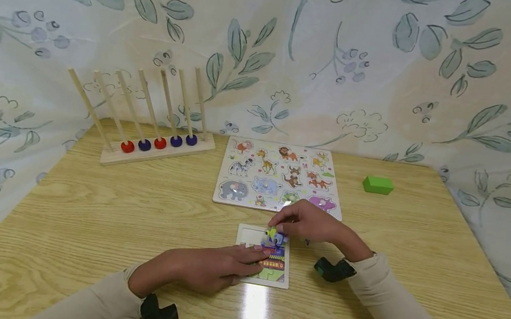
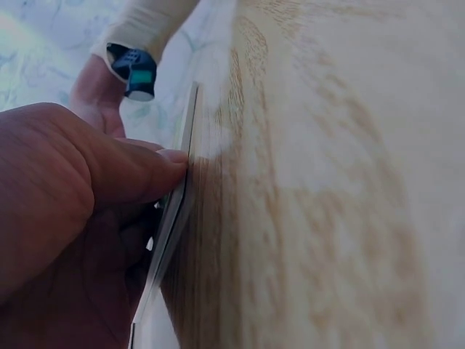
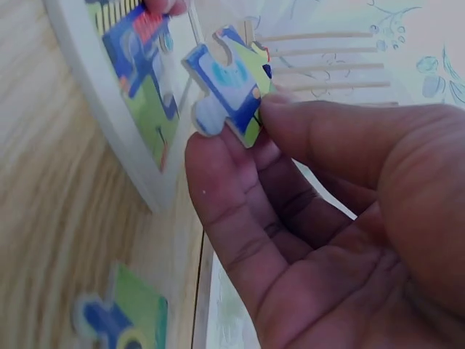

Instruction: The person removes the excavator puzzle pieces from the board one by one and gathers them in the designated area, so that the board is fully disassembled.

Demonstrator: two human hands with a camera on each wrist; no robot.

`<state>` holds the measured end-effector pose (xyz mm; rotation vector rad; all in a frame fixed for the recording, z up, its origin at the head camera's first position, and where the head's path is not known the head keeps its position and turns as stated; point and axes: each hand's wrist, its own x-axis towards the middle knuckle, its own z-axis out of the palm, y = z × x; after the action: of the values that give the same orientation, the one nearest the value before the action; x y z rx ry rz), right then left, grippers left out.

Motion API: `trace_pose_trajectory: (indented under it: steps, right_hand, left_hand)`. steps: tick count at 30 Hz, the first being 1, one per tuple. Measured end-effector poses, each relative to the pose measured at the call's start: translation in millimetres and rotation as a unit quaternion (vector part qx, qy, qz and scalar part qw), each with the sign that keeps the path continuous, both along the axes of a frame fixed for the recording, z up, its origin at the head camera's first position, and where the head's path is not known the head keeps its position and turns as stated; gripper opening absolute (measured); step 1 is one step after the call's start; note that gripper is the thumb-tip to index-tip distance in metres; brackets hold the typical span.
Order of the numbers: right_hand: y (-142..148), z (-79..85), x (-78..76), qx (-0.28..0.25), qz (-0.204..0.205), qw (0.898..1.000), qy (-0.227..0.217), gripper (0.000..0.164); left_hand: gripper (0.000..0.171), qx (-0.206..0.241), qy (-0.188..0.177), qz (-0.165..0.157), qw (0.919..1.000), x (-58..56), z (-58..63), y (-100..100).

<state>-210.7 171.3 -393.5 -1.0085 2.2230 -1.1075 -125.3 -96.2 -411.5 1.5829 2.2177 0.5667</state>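
Note:
A small jigsaw puzzle tray with a pale rim lies on the table, partly filled with colourful pieces. Over its left part rests my left hand, fingers stretched across the pieces; in the left wrist view the thumb touches the tray's edge. My right hand pinches a jigsaw piece, blue with some yellow-green, between thumb and fingers above the tray's upper right part. Beside the tray, partly under the right hand, a loose jigsaw piece lies on the table.
Behind the tray lies an animal peg puzzle board. At the back left stands a wooden bead stand with upright rods and several red and blue beads. A green block sits at the back right. A patterned cloth hangs behind the table.

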Motion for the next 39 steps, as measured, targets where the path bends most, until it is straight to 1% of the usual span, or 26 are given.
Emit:
trace_pose_trajectory:
  steps: [5, 10, 12, 15, 22, 28, 34, 39]
  right_hand:
    - [9.7, 3.0, 0.4, 0.015, -0.022, 1.0, -0.005, 0.016]
    - [20.6, 4.2, -1.1, 0.025, -0.015, 0.999, 0.028, 0.016]
    - [25.1, 4.3, -1.3, 0.031, -0.016, 0.999, 0.033, 0.016]
    - [31.0, 5.4, -0.8, 0.035, -0.025, 0.999, 0.03, 0.016]
    - [39.3, 7.5, 0.1, 0.04, -0.056, 0.998, 0.014, 0.015]
    - [46.4, 9.4, -1.2, 0.061, -0.058, 0.996, 0.009, 0.013]
    - [61.0, 8.7, -3.9, 0.071, -0.062, 0.995, 0.013, 0.015]
    - [71.5, 8.9, -4.7, 0.079, -0.066, 0.994, 0.023, 0.014]
  left_hand:
    - [0.049, -0.013, 0.031, -0.003, 0.9994, 0.5, -0.7, 0.0]
    - [0.047, -0.025, 0.057, -0.003, 0.998, 1.7, -1.3, -0.6]
    - [0.047, -0.026, 0.058, -0.002, 0.998, 2.0, -2.1, -0.8]
    - [0.047, -0.025, 0.062, -0.001, 0.9978, 1.5, -3.8, -0.6]
    - [0.047, -0.029, 0.053, 0.001, 0.9982, -0.3, -7.4, -0.4]
    - [0.047, -0.028, 0.04, 0.004, 0.9988, 0.1, -6.9, -0.1]
    - [0.048, -0.033, 0.019, 0.013, 0.9992, 0.5, -6.1, -0.3]
    - [0.05, -0.023, 0.018, 0.008, 0.9995, 0.2, -6.7, -0.8]
